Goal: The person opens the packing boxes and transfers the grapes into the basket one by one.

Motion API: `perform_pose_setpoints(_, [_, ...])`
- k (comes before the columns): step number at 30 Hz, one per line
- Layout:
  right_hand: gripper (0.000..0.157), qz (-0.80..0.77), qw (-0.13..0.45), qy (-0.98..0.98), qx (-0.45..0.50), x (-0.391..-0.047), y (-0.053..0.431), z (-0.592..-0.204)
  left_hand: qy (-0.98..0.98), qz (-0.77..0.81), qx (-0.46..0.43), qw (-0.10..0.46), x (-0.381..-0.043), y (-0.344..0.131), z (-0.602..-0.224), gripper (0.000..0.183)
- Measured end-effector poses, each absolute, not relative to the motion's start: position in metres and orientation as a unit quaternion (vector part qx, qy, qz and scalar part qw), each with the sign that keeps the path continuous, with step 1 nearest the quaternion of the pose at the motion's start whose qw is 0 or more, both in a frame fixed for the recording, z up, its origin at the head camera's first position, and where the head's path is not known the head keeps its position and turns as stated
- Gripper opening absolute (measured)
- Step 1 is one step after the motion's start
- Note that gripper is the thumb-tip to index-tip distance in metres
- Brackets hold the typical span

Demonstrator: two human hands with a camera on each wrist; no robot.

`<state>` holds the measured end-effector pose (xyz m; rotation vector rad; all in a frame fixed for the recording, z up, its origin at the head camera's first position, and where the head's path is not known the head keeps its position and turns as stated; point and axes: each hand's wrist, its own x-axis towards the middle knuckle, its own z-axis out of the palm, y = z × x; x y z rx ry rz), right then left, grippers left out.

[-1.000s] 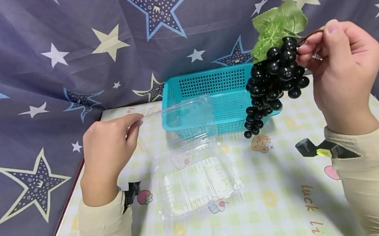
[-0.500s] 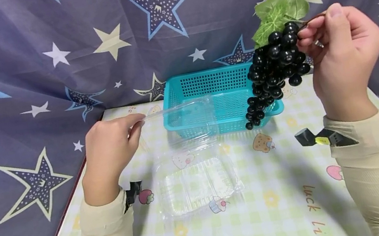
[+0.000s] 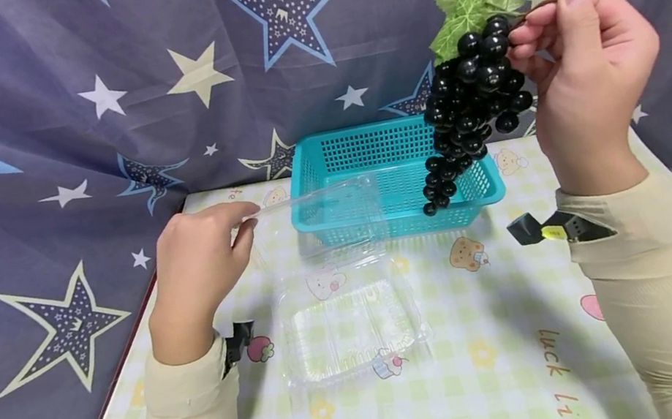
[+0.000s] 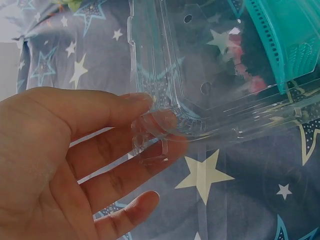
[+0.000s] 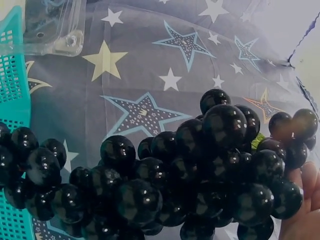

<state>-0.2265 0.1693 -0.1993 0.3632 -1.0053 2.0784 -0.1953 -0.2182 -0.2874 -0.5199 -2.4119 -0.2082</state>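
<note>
A bunch of black grapes (image 3: 473,94) with a green leaf hangs in the air, its lower tip in front of the teal basket. My right hand (image 3: 597,77) pinches its stem between thumb and fingers. In the right wrist view the grapes (image 5: 200,175) fill the lower part. On the table lies a clear plastic clamshell box (image 3: 349,329), its lid (image 3: 337,217) raised. My left hand (image 3: 201,262) pinches the lid's corner. The left wrist view shows thumb and fingers (image 4: 107,112) on that corner, with the other fingers spread loosely.
Behind the clamshell stands a teal perforated basket (image 3: 401,224), against a star-patterned curtain (image 3: 164,142). A checked tablecloth (image 3: 448,398) with printed figures covers the table. The table's left edge runs beside my left forearm.
My right hand has lifted the grapes higher, and they have shifted slightly left in the last half second. My left hand keeps the lid raised, almost still.
</note>
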Motion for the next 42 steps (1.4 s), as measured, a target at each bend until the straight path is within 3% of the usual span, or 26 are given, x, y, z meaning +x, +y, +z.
perform_pose_setpoints(7, [0.028,0.851,0.358,-0.363,0.128,-0.226,0.155,-0.194,-0.926,-0.078,-0.197,0.314,-0.195,-0.219,-0.287,0.021])
perform_pose_setpoints(19, [0.031,0.855,0.35,-0.356,0.14,-0.24,0.134,-0.205,-0.932,-0.075,-0.186,0.301,-0.197,-0.218,-0.286,0.024])
perform_pose_setpoints(42, [0.031,0.846,0.322,-0.397,0.153,-0.262,0.11,-0.242,-0.906,-0.088,-0.221,0.35,-0.197,-0.219,-0.289,0.018])
